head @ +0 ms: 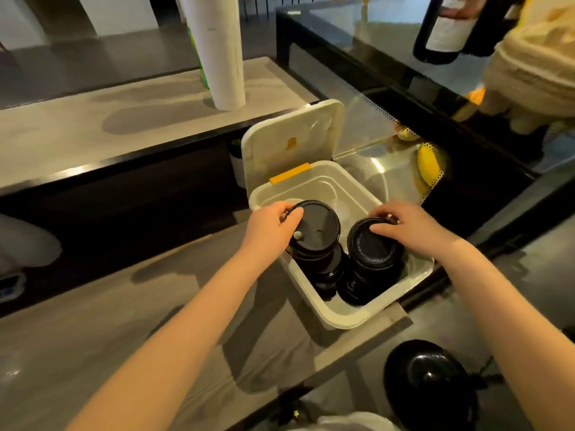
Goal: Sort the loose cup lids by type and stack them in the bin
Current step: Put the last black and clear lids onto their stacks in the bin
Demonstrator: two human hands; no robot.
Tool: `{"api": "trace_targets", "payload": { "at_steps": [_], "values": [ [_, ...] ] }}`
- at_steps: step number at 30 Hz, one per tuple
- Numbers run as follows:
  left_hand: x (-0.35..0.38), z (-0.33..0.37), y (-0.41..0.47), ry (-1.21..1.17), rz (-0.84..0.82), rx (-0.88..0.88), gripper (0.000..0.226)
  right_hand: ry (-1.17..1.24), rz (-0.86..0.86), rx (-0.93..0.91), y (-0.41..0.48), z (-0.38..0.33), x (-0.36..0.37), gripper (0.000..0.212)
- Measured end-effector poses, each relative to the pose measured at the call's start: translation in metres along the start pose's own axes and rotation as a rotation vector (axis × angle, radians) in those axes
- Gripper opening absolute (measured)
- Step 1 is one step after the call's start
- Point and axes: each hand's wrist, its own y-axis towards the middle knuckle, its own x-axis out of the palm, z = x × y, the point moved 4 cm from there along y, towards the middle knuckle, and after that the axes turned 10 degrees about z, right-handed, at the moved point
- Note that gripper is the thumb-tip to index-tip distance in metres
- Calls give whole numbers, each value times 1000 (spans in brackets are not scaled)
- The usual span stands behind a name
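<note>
A white plastic bin (345,315) with an orange latch stands open on the grey counter, its lid (292,141) tipped up behind it. Two stacks of black cup lids stand inside. My left hand (270,227) grips the top of the left stack (317,244), whose flat top lid has a small hole. My right hand (404,227) rests with fingers curled on the top lid of the right stack (373,259), a raised lid with embossed lettering. The far half of the bin holds only a faint clear shape.
A tall white stack of paper cups (217,51) stands on the raised counter behind. A glass display case (404,88) with yellow items is to the right of the bin. A black round object (429,377) sits below the counter edge. Another person's cream sleeve (535,66) is at top right.
</note>
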Motion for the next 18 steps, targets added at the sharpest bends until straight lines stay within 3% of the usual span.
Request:
{"api": "trace_targets", "payload": {
  "at_steps": [9, 13, 15, 18],
  "values": [
    [26, -6, 2, 104, -25, -29, 28, -416, 22, -202, -11, 10, 24, 32],
    [30, -8, 3, 161, -47, -16, 28, -180, 64, -219, -16, 11, 22, 41],
    [30, -9, 4, 166, -41, -17, 28, -97, -48, -219, -20, 10, 24, 55],
    [30, -11, 4, 167, -21, -15, 29, -245, -214, -203, -29, 8, 35, 85]
  ]
}}
